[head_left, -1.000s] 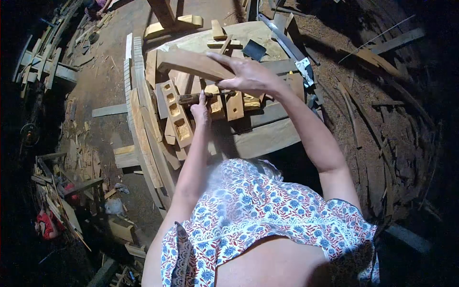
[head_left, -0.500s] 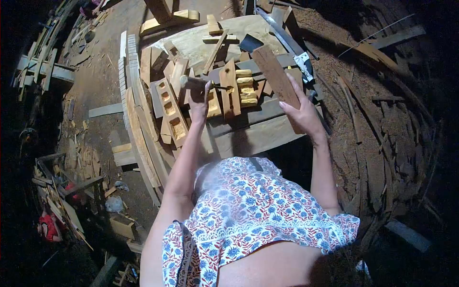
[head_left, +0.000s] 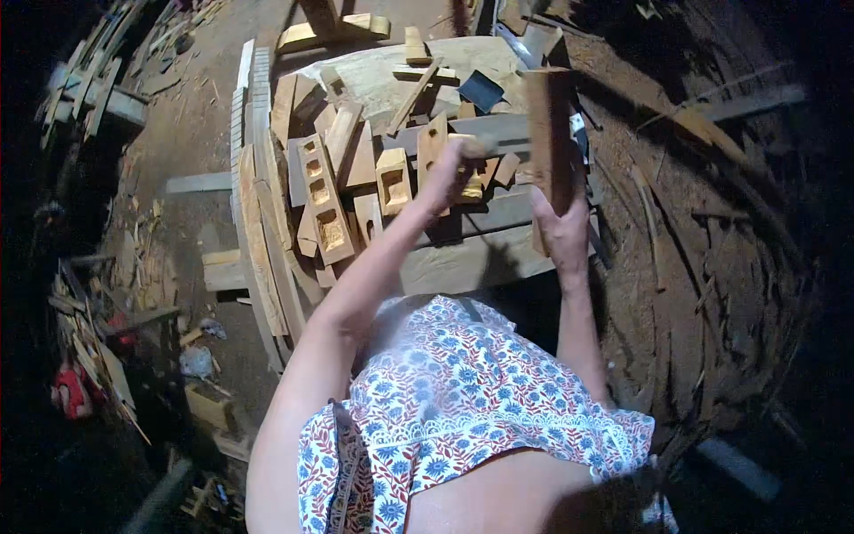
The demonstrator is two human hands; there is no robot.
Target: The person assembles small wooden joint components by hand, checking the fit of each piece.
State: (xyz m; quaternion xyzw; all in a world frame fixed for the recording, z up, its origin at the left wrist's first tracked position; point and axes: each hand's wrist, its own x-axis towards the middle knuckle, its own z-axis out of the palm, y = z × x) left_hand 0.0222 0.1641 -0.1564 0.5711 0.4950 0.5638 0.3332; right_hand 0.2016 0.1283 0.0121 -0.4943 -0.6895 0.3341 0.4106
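Note:
My left hand (head_left: 442,182) is closed round a wooden-handled chisel (head_left: 473,145); its blade is hidden or blurred now. It hangs over a board with round holes (head_left: 433,133) and a yellow notched piece (head_left: 473,190), partly covering both. My right hand (head_left: 562,233) grips the lower end of a thick brown wooden block (head_left: 550,133), which stands nearly upright at the bench's right side. Left of my hands lie a long piece with several square pockets (head_left: 322,200) and a shorter block with one pocket (head_left: 392,182).
Loose offcuts and a dark flat plate (head_left: 481,91) lie on the plank bench (head_left: 463,267). A long metal blade (head_left: 516,46) is mostly hidden behind the raised block. Long boards (head_left: 258,231) line the left edge. Scrap wood litters the ground; someone in red (head_left: 73,390) is at far left.
My left hand has moved right with the chisel, from beside the pocketed pieces to over the notched piece. The block in my right hand has turned from leaning left to nearly upright.

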